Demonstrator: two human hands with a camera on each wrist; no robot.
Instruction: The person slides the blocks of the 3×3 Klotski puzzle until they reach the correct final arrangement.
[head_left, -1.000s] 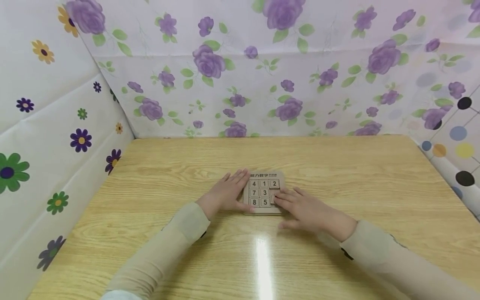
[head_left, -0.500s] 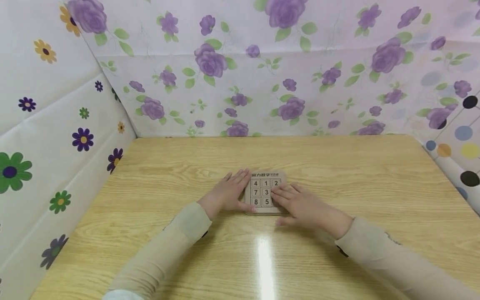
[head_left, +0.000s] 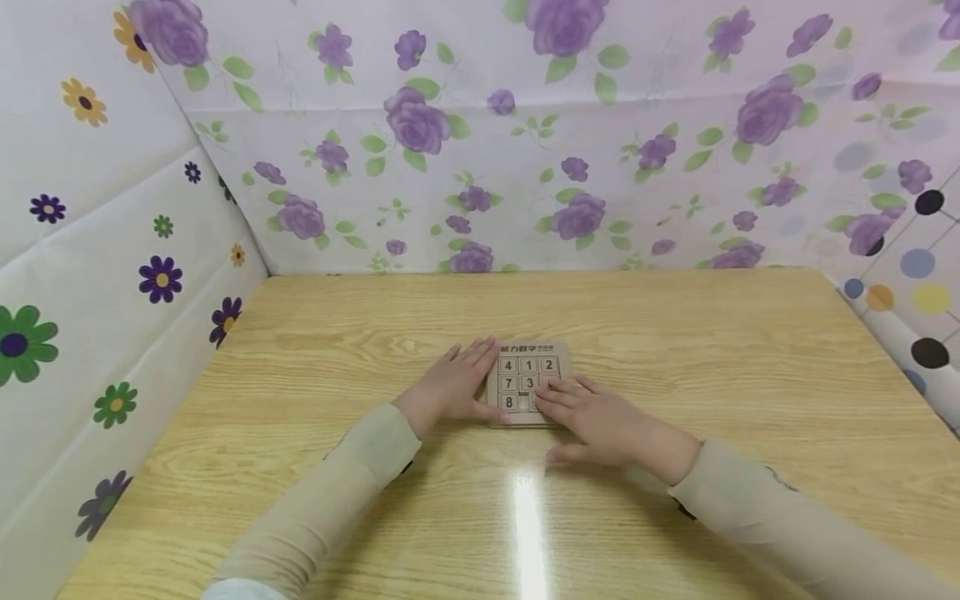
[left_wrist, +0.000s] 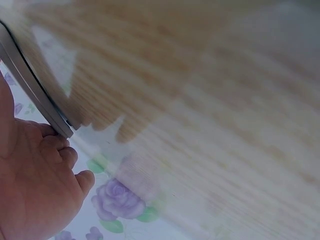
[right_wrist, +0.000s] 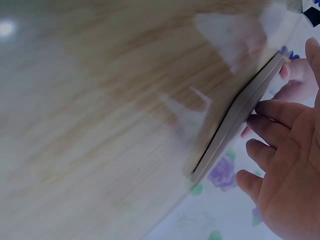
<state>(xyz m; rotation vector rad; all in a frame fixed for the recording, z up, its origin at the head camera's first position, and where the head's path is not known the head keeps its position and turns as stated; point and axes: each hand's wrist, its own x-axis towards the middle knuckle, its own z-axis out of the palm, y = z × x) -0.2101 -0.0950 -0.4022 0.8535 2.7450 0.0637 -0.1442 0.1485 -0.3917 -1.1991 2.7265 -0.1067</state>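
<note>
A sliding number puzzle (head_left: 521, 421) lies flat on the wooden table, numbered tiles in its frame. The tiles 4, 1 and 2 fill the top row; 7 and 3 are below, and 8 is at bottom left. A bare slot shows right of the 8. My left hand (head_left: 446, 392) braces the puzzle's left side, its fingers straight along that edge and the thumb at the front left corner. My right hand (head_left: 603, 423) has its fingertips on the lower right tiles, partly covering them; its thumb is off the board, over the table. In the right wrist view its fingers (right_wrist: 272, 131) overlap the puzzle's edge.
The wooden table (head_left: 360, 321) reaches back to a purple-flowered sheet (head_left: 480, 225). Another flowered sheet (head_left: 82, 275) stands along the left, and a dotted one (head_left: 918, 300) along the right. A light streak reflects off the table in front of the puzzle.
The gap, seen at middle right one second ago, is now at bottom centre. The 5 has left that spot, and my right fingertips have shifted slightly left. My left hand stays put.
</note>
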